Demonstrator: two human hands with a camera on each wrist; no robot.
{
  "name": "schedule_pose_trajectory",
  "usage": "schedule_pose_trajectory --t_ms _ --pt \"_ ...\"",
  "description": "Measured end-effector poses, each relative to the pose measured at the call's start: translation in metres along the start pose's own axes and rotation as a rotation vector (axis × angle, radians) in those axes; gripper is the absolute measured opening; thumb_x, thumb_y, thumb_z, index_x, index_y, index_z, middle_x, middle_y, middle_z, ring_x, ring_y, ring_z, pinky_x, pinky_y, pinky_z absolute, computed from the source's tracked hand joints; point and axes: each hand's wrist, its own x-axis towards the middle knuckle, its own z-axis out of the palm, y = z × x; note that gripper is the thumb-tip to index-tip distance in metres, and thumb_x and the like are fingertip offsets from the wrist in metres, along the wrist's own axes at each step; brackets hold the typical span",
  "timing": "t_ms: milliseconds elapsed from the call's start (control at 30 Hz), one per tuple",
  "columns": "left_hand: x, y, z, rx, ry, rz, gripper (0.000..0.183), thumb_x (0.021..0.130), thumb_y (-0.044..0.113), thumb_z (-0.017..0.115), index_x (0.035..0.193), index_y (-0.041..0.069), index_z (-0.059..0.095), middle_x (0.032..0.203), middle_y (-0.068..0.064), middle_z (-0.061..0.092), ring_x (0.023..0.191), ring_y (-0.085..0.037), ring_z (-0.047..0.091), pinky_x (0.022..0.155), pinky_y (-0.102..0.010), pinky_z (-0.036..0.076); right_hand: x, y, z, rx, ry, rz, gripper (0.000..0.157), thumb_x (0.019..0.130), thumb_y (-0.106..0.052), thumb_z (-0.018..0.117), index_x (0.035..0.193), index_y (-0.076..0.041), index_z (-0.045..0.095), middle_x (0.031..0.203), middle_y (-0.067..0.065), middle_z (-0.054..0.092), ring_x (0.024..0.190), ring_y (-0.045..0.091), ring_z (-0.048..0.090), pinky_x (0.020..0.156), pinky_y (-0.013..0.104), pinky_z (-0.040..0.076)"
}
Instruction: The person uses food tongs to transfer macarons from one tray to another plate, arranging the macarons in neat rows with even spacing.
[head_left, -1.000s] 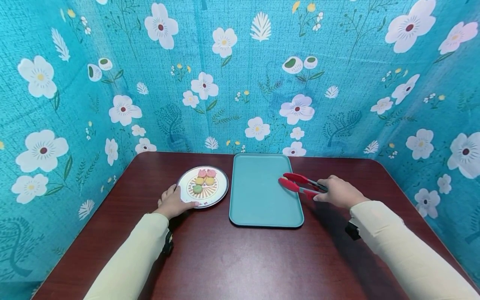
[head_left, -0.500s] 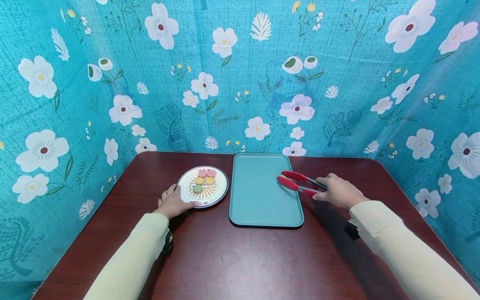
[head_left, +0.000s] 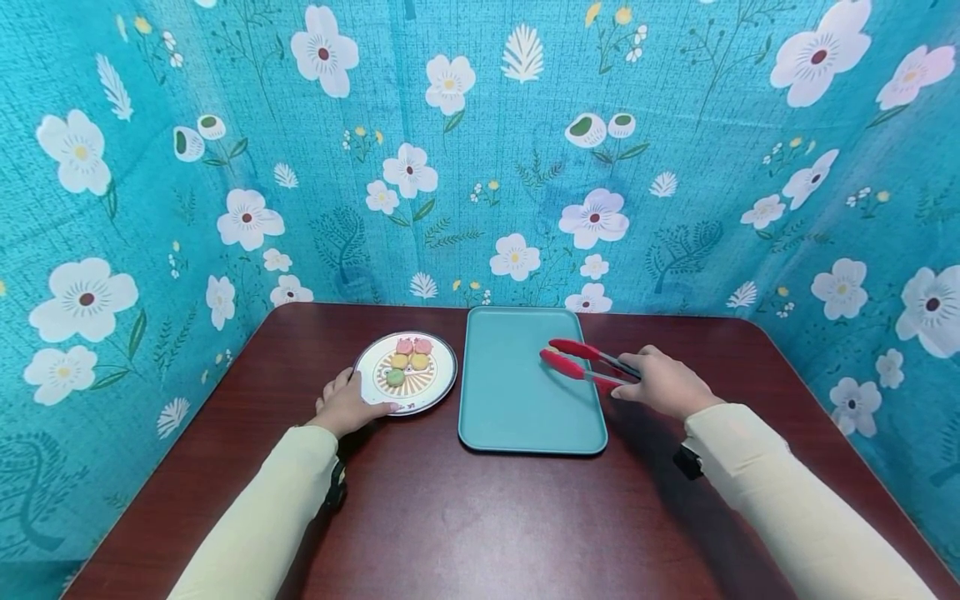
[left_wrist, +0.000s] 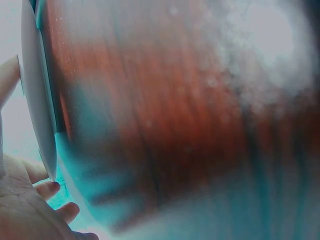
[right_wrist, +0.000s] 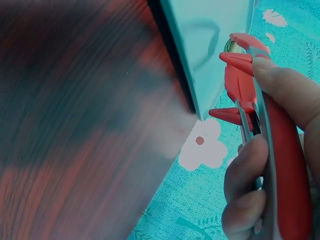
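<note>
My left hand [head_left: 343, 407] holds the near left rim of a white patterned plate [head_left: 441, 379], thumb on its upper side and fingers about the edge. On the plate lie pink macarons [head_left: 413, 347], yellow macarons [head_left: 409, 362] and a green macaron [head_left: 395, 378]. My right hand [head_left: 663, 382] grips red-tipped tongs [head_left: 609, 367], raised over the right half of a teal tray [head_left: 517, 421]. Between the tong tips sits a small yellowish-green piece [right_wrist: 230, 46], mostly covered by them; its kind is unclear. The right wrist view shows thumb and fingers around the red handle [right_wrist: 289, 165].
The dark brown table [head_left: 480, 517] carries the plate on the left and the tray at the middle. Behind and at both sides hangs a blue flowered cloth [head_left: 465, 192]. A low raised rim runs around the tray.
My right hand and the tongs have moved left, further over the tray, with the small piece still between the tips. My left hand and the plate have stayed in place.
</note>
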Motion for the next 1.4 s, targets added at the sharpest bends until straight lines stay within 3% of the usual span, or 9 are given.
schedule_pose_trajectory --t_ms 700,1400 --pt "-0.002 -0.002 0.0 -0.009 -0.007 -0.001 0.108 0.08 0.055 0.068 0.15 -0.007 0.014 0.154 -0.026 0.009 0.136 -0.048 0.01 0.108 -0.065 0.011 0.008 -0.026 0.01 0.023 0.018 -0.047 0.072 0.08 -0.035 0.078 0.137 0.0 0.052 0.113 0.018 0.054 0.082 0.023 0.058 0.068 0.04 0.053" --pt "-0.003 0.0 -0.001 -0.019 -0.005 0.007 0.106 0.081 0.052 0.069 0.15 -0.007 0.014 0.153 -0.027 0.01 0.136 -0.048 0.01 0.108 -0.065 0.012 0.012 -0.048 0.016 0.057 0.028 -0.078 0.067 0.081 -0.032 0.078 0.136 -0.001 0.054 0.104 0.013 0.054 0.078 0.02 0.053 0.06 0.03 0.048"
